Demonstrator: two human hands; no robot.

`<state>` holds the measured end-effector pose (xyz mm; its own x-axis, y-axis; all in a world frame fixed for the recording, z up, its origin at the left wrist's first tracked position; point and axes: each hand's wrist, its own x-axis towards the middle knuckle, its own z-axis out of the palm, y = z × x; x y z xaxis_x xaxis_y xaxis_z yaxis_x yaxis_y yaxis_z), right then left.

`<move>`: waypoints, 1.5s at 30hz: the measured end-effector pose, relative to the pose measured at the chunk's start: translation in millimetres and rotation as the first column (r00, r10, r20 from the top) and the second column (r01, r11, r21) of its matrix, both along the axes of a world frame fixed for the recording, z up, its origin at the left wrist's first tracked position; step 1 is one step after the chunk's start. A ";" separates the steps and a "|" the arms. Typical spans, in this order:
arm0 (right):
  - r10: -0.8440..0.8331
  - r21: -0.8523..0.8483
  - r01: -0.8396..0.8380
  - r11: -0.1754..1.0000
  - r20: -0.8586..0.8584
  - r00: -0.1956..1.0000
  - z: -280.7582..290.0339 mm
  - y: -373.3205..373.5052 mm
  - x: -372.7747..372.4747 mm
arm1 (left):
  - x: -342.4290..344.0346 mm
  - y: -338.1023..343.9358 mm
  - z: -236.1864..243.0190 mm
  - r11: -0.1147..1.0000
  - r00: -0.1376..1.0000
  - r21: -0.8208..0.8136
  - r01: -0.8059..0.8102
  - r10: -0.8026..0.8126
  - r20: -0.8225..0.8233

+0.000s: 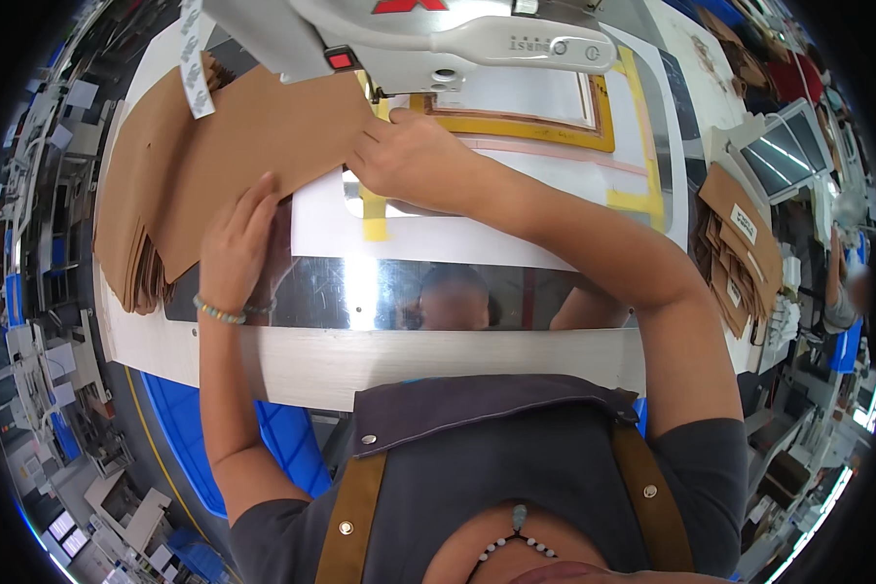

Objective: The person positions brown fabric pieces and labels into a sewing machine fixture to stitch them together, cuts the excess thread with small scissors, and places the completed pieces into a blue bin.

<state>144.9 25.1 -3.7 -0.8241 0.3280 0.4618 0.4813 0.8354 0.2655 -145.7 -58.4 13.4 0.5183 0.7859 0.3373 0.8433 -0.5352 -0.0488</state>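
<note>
A large brown panel [253,136], smooth and leather-like, lies across a stack of similar brown pieces [131,214] on the left of the table. My right hand [409,161] is closed on the panel's right corner, just below the head of a white sewing machine [380,39]. Along the near edge of that panel lies my left hand [236,234], its fingers stretched out and touching it. Right of my right hand, a yellow-edged rectangular frame [521,129] rests on a white template sheet [438,236] with strips of yellow tape [375,219].
A shiny metal plate [360,292] runs along the table's front [438,365]. A printed white strip [195,73] hangs at upper left. On the right stand a screen [784,146] and more brown pieces with white labels [735,243]. Below the table sits a blue bin [180,428].
</note>
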 end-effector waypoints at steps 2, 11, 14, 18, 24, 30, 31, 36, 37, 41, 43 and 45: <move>-0.026 0.032 0.026 0.999 -0.014 1.000 3.3 -4.9 6.8 | -30.2 -12.8 -2.5 0.993 0.995 0.101 -0.068 0.074 -0.060; -0.070 0.014 0.070 0.997 -0.041 0.997 11.6 -26.0 68.5 | -62.6 -5.3 -5.6 0.981 0.982 0.152 -0.125 0.144 -0.122; -0.121 -0.013 0.121 0.993 -0.010 0.993 16.7 -31.4 101.2 | -35.5 22.3 -3.9 0.986 0.992 0.161 -0.041 0.059 -0.113; -0.248 -0.033 0.251 0.967 0.075 0.966 23.9 -43.1 157.7 | 12.8 58.7 -2.4 0.986 0.993 0.129 0.102 -0.093 -0.075; -0.397 0.083 0.389 0.917 0.139 0.907 28.7 -53.7 239.5 | 86.8 103.2 -13.0 0.913 0.928 0.175 0.369 -0.354 -0.113; -0.542 0.081 0.536 0.840 0.124 0.831 17.7 -59.2 271.7 | 98.9 96.5 -9.9 0.921 0.923 0.099 0.376 -0.363 -0.132; -0.554 0.049 0.552 0.832 0.058 0.830 17.9 -63.6 269.0 | 97.2 92.7 -11.7 0.934 0.933 0.059 0.352 -0.346 -0.098; -0.656 -0.217 0.645 0.733 0.026 0.754 5.4 -97.8 267.5 | 100.8 58.4 -7.7 0.974 0.981 -0.127 0.185 -0.176 0.079; -0.671 -0.338 0.632 0.698 0.001 0.741 -1.7 -101.0 269.1 | 100.7 55.4 -6.5 0.969 0.987 -0.200 0.147 -0.130 0.098; -0.697 -0.353 0.639 0.684 -0.055 0.715 -3.4 -107.3 271.2 | 100.3 52.1 -11.2 0.958 0.980 -0.234 0.168 -0.138 0.142; -0.703 -0.334 0.645 0.688 -0.086 0.706 -5.4 -107.0 270.4 | 101.0 51.9 -13.9 0.960 0.977 -0.219 0.175 -0.143 0.156; -0.704 -0.317 0.646 0.695 -0.117 0.701 -6.1 -107.3 271.2 | 101.3 52.2 -15.4 0.963 0.975 -0.206 0.176 -0.142 0.169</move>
